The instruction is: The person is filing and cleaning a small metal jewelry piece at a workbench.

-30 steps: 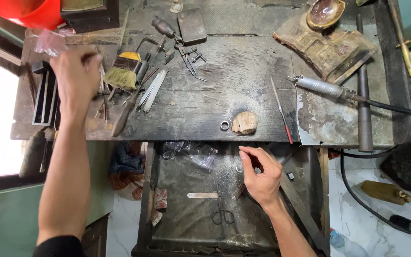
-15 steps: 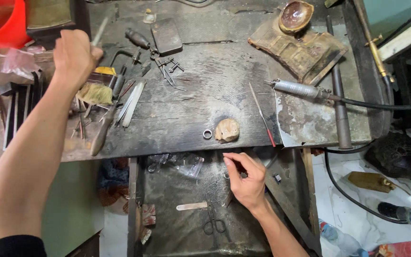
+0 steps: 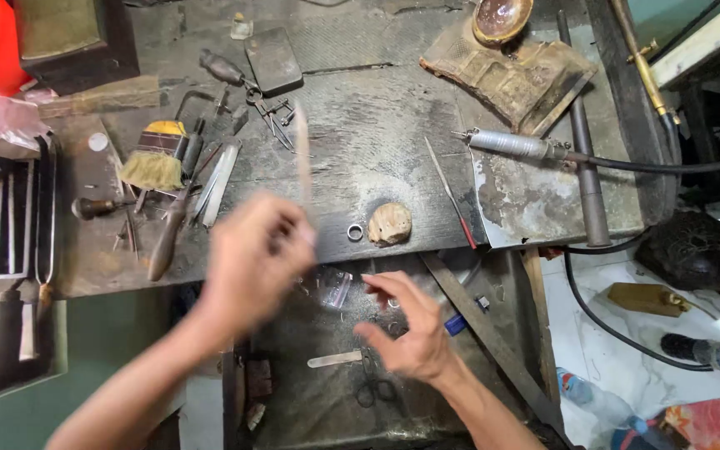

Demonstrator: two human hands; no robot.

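Left hand (image 3: 247, 262), blurred, is clamped on a thin rod (image 3: 302, 154) pointing to 12 o'clock, right hand (image 3: 410, 329) spread and empty; a swing risks knocking the ring (image 3: 355, 232) at 2 o'clock off the counter (image 3: 360, 133).

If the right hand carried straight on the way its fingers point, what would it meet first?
Probably the left hand: the right hand points up-left across the drawer, toward it and the thin stick it holds. Motion blur and depth leave this uncertain.

Ring (image 3: 355, 232) on bench (image 3: 377, 142), just left of wooden lump (image 3: 391, 223).
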